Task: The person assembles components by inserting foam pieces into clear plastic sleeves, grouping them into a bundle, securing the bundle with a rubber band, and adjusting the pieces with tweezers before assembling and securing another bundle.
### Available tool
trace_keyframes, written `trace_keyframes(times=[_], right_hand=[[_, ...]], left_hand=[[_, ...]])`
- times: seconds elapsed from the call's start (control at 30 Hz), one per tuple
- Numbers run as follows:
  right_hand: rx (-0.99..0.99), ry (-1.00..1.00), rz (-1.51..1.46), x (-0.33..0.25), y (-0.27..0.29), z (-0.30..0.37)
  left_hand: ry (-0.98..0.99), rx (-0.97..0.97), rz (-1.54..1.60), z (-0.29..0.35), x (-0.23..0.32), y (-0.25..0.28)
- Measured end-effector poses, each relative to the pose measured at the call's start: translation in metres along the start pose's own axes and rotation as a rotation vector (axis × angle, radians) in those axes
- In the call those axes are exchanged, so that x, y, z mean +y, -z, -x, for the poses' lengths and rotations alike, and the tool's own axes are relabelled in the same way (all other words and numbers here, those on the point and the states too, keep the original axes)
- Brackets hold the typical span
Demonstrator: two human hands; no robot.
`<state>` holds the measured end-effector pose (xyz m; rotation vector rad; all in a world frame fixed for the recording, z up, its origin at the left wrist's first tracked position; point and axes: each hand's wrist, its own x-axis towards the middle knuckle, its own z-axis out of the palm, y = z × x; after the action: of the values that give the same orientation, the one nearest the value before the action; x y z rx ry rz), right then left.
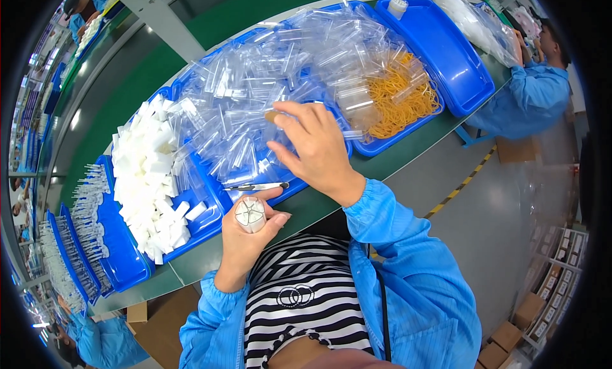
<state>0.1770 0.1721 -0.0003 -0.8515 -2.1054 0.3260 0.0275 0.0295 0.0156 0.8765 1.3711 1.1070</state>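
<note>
My left hand (241, 248) is closed around an upright bundle of clear tubes (250, 216) with white material inside, seen from its end. The thumb and fingers wrap its sides. Above the heap of loose clear plastic tubes (255, 76), my right hand (315, 149) has its fingers apart and nothing visible between them. A tan finger cover (272, 116) is on one of its fingertips. Beside my left index finger, a slim tool, perhaps tweezers (245, 187), lies by the edge of the tubes' tray.
Yellow rubber bands (401, 92) fill a tray to the right. Another blue tray (456, 63) holds a small tube bundle (398, 7). White blocks (148, 178) and racks of thin tubes (86, 229) stand left. A co-worker in blue (529, 95) sits at the right.
</note>
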Motion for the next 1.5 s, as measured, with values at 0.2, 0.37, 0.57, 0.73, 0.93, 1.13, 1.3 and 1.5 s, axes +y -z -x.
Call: trace_keyframes(times=[0.2,0.37,0.57,0.73,0.93,1.13,1.3,1.5], right_hand=[[-0.034,0.016,0.041,-0.004,0.019,0.000],[0.292,-0.113,0.236,0.044,0.043,0.006],[0.309,-0.369,0.171,0.069,0.035,0.010],[0.257,-0.392,0.036,0.048,0.031,0.013],[0.277,-0.279,0.122,0.037,0.033,0.018],[0.277,-0.190,0.075,0.024,0.030,0.021],[0.123,-0.019,-0.153,0.014,0.016,0.014],[0.017,0.077,-0.215,0.013,0.016,0.004]], left_hand=[[0.016,0.004,0.051,-0.002,0.004,0.001],[0.012,-0.028,0.057,-0.002,0.005,-0.001],[0.026,-0.233,0.068,-0.007,0.009,-0.012],[0.043,-0.282,0.008,-0.018,0.013,-0.026],[-0.069,-0.354,-0.018,-0.024,0.005,-0.032],[-0.113,-0.345,-0.032,-0.025,0.003,-0.035],[-0.084,-0.322,-0.035,-0.021,0.003,-0.031],[-0.094,-0.291,0.007,-0.017,0.003,-0.027]])
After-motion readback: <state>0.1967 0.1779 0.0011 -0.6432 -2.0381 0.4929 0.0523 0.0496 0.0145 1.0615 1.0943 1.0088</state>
